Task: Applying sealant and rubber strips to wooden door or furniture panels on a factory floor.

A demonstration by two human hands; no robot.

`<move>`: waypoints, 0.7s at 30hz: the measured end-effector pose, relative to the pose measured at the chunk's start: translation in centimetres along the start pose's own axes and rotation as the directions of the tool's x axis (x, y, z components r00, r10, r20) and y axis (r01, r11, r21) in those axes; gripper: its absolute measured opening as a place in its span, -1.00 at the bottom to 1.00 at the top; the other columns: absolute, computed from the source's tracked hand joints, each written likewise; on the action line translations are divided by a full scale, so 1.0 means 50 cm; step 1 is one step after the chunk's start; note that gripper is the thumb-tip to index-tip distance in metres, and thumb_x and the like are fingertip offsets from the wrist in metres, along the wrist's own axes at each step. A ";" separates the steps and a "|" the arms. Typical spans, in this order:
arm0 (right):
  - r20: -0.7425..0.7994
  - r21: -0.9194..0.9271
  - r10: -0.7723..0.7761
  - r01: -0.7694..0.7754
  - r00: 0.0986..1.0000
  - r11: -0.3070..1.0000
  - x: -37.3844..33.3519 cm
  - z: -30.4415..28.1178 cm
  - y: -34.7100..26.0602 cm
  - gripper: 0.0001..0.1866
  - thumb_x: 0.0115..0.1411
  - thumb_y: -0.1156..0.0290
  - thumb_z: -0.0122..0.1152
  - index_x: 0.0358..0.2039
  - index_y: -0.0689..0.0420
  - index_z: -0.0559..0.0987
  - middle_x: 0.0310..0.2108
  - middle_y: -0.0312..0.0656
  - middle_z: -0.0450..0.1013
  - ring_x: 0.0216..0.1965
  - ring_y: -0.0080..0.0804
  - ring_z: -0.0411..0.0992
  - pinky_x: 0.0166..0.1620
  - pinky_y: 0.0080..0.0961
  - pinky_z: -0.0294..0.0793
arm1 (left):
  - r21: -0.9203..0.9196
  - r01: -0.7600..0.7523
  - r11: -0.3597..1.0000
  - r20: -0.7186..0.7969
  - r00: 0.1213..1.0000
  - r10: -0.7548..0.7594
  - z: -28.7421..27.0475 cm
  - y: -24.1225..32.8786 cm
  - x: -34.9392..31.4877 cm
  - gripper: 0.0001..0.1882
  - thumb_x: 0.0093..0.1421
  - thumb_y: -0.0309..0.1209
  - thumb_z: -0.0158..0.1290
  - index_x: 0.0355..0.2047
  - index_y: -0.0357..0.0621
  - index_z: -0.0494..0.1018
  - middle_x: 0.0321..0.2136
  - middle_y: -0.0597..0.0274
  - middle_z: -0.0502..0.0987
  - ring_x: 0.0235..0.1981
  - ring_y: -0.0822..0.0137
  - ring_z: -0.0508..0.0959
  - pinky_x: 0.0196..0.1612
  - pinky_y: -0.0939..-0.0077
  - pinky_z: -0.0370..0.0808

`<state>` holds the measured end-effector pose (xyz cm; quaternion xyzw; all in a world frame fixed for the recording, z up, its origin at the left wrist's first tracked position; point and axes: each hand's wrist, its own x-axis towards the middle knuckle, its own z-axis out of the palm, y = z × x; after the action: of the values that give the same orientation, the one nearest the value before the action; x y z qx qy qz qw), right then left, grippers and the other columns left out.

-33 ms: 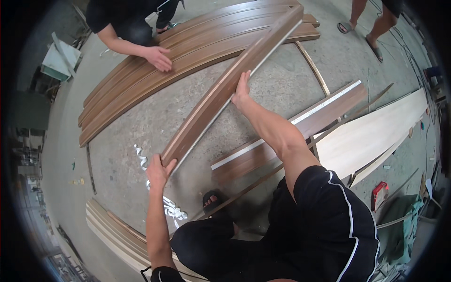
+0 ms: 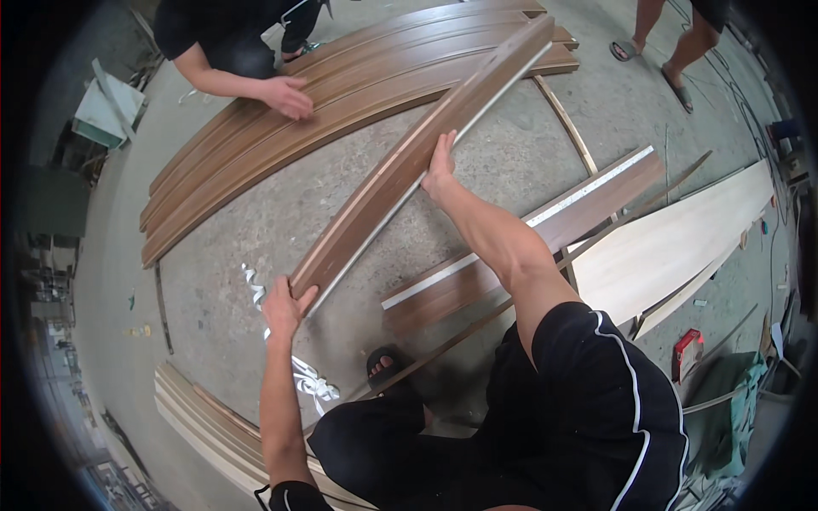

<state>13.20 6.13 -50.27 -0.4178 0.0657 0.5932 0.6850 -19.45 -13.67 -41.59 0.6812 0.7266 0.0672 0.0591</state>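
Observation:
A long brown wood-grain moulding [image 2: 388, 198] with a pale strip along one edge lies slantwise in front of me, raised off the floor. My left hand [image 2: 285, 308] grips its near end, thumb on the right side and fingers on the left. My right hand [image 2: 440, 163] holds its right edge farther up, with part of the fingers hidden by the board. The moulding's far end overlaps a stack of brown panels [image 2: 375, 94]. A co-worker's hand [image 2: 290, 98] is over those panels at the far left.
Another brown board with a white strip [image 2: 588, 183] lies under my right forearm. Pale sheets [image 2: 682, 234] rest at the right, and several long strips [image 2: 200, 417] at the lower left. White curled tape [image 2: 313, 379] lies near my foot. Another person's sandalled feet [image 2: 677, 89] stand at the upper right.
The moulding's far end has shifted slightly right and down, with my hands still on it. The co-worker's hand has moved a little up and looks blurred.

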 end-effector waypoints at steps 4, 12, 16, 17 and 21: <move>-0.171 -0.017 -0.041 0.039 0.985 0.999 0.050 -0.043 -0.011 0.01 -0.05 -0.28 0.16 0.05 0.45 0.18 0.11 0.01 0.19 0.09 -0.14 0.21 0.14 -0.08 0.18 | 0.058 -0.117 0.992 0.081 0.990 0.112 0.025 -0.025 0.112 -0.33 -0.08 0.17 0.11 -0.26 -0.21 0.35 -0.35 -0.12 0.50 -0.32 -0.09 0.50 -0.30 0.12 0.41; -0.325 -0.023 0.012 -0.020 0.945 1.000 0.072 -0.079 -0.004 -0.01 -0.03 -0.20 0.22 0.13 0.37 0.13 0.17 -0.04 0.12 0.14 -0.23 0.16 0.17 -0.17 0.13 | -0.072 -0.189 0.979 0.366 0.908 0.202 0.046 -0.045 0.292 -0.29 -0.09 0.22 0.07 -0.32 -0.29 0.40 -0.39 -0.20 0.50 -0.30 -0.15 0.48 -0.25 0.11 0.38; -0.419 -0.114 -0.135 0.095 0.898 0.989 0.118 -0.111 -0.004 -0.05 -0.04 -0.12 0.29 0.06 0.47 0.20 0.08 0.00 0.24 0.05 -0.25 0.26 0.11 -0.23 0.23 | -0.186 -0.182 0.966 0.466 0.849 0.250 0.080 -0.035 0.344 -0.28 -0.07 0.22 0.05 -0.30 -0.31 0.42 -0.41 -0.24 0.49 -0.29 -0.15 0.48 -0.22 0.11 0.38; -0.433 -0.173 -0.183 0.117 0.883 0.978 0.124 -0.110 0.005 -0.03 -0.08 -0.13 0.31 0.03 0.49 0.21 0.04 0.06 0.26 0.02 -0.20 0.28 0.07 -0.23 0.28 | -0.186 -0.178 0.966 0.471 0.847 0.247 0.092 -0.048 0.352 -0.28 -0.07 0.22 0.05 -0.30 -0.31 0.42 -0.41 -0.24 0.49 -0.29 -0.15 0.48 -0.22 0.11 0.38; -0.459 -0.338 -0.267 0.111 0.847 0.935 0.137 -0.097 0.038 -0.08 -0.12 -0.12 0.34 -0.07 0.51 0.31 -0.03 0.12 0.32 -0.05 -0.17 0.32 0.00 -0.26 0.34 | -0.176 -0.215 0.961 0.465 0.842 0.273 0.111 -0.093 0.371 -0.30 -0.01 0.20 0.02 -0.26 -0.30 0.43 -0.39 -0.22 0.50 -0.27 -0.14 0.49 -0.19 0.12 0.38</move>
<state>15.50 8.07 -58.36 -0.6594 0.1078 0.3972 0.6291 -24.23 4.67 -47.75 0.7585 0.5904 -0.0565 0.2700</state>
